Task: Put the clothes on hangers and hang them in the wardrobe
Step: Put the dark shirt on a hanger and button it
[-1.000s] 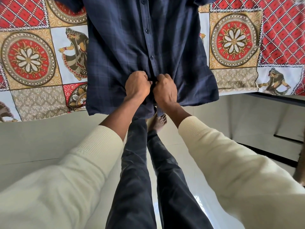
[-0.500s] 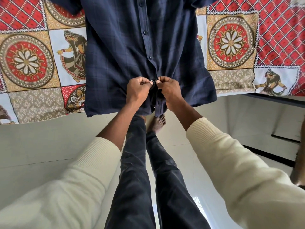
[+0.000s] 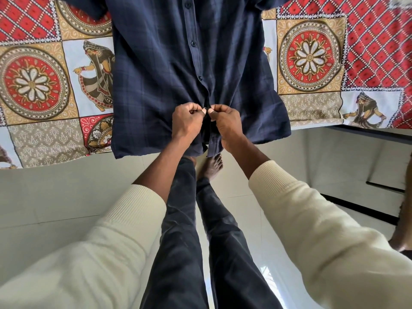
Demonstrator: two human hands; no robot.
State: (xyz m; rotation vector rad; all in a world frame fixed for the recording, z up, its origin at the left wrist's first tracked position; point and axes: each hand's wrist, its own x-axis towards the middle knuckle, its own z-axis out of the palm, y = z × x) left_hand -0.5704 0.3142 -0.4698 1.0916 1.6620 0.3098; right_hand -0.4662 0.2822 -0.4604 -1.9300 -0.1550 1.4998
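A dark navy checked shirt (image 3: pixel 160 70) lies front up on the bed, its hem hanging over the bed's near edge. Dark buttons run down its front placket. My left hand (image 3: pixel 187 121) pinches the left side of the placket near the hem. My right hand (image 3: pixel 226 121) pinches the right side, thumb and finger closed at a low button. Both hands nearly touch each other. The collar and sleeves run out of the top of the frame. No hanger or wardrobe is in view.
The bed carries a patchwork bedsheet (image 3: pixel 312 59) in red, tan and white with flower medallions and dancer figures. Below is a pale tiled floor (image 3: pixel 66 197) with my legs and a bare foot (image 3: pixel 211 168). A dark-edged step or frame (image 3: pixel 379 190) lies at right.
Both hands have risen slightly up the placket and turned from fists to a fingertip pinch at the button. The shirt hem has shifted a little.
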